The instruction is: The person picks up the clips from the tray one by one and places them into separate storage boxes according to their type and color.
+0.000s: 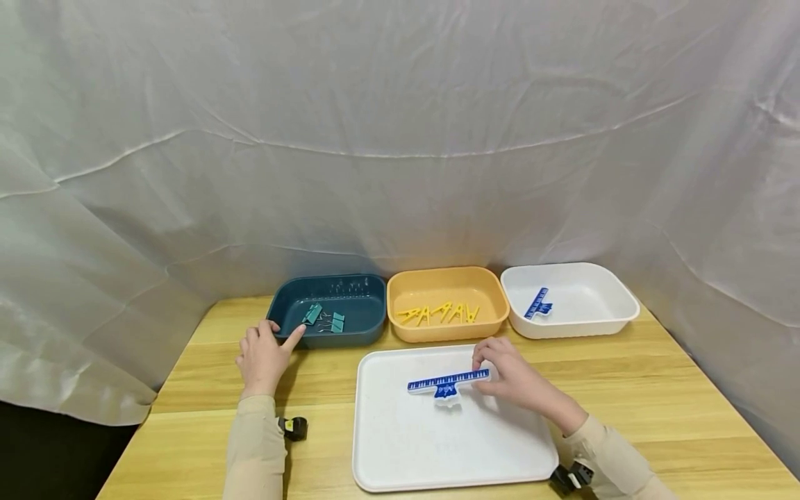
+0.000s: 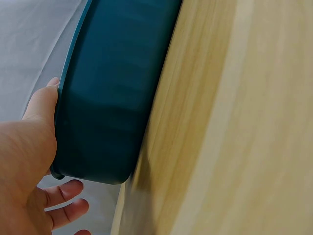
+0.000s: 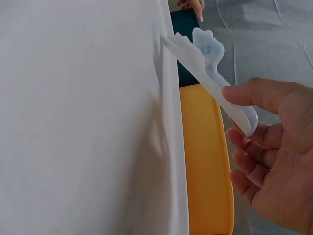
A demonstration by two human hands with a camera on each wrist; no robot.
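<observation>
My right hand (image 1: 509,371) pinches one end of a long piano-key clip (image 1: 448,381) between thumb and fingers, over the white tray (image 1: 387,444). The clip has a blue front with a key pattern; its white side (image 3: 210,78) faces the right wrist view. At the near left corner of the dark teal bin (image 1: 359,338), my left hand (image 1: 264,357) rests spread, with the thumb along the rim. Its other fingers hang loose past the bin's end in the left wrist view. Inside that bin lie teal binder clips (image 1: 338,322).
Next to the teal bin stands a yellow bin (image 1: 450,332) with several yellow clips (image 1: 444,312). A white bin (image 1: 587,326) at the right holds another blue piano-key clip (image 1: 537,303). All three line the back of the wooden table (image 1: 325,423), before a grey curtain (image 1: 400,194).
</observation>
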